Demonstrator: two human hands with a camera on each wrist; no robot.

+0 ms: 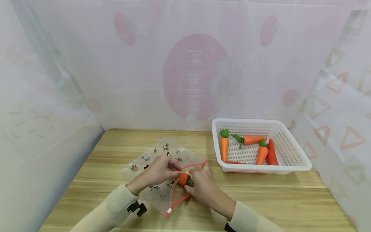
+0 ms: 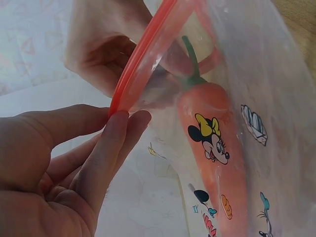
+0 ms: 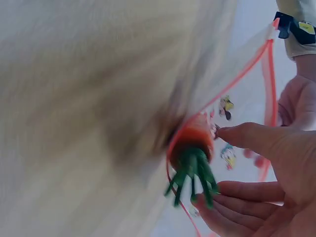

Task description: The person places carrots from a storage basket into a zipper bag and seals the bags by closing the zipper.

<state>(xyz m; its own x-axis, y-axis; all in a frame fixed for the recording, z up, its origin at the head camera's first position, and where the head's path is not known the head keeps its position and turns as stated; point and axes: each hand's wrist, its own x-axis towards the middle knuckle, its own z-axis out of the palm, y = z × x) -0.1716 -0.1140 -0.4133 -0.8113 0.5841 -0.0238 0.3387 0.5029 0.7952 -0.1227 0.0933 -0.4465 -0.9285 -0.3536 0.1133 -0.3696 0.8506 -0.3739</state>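
Note:
A clear zip bag printed with cartoon figures lies on the table, its red zip edge spread apart. My left hand pinches that edge between thumb and fingers, as the left wrist view shows. Inside the mouth lies an orange-red carrot, its green top sticking out at the opening and its body visible through the film. My right hand is at the carrot's top, thumb near its side and fingers extended by the leaves, with a gap between them.
A white perforated basket stands at the back right. It contains several orange carrots with green tops and a red tapered piece. A white slider sits at the bag's near corner. Printed cloth walls enclose the wooden table.

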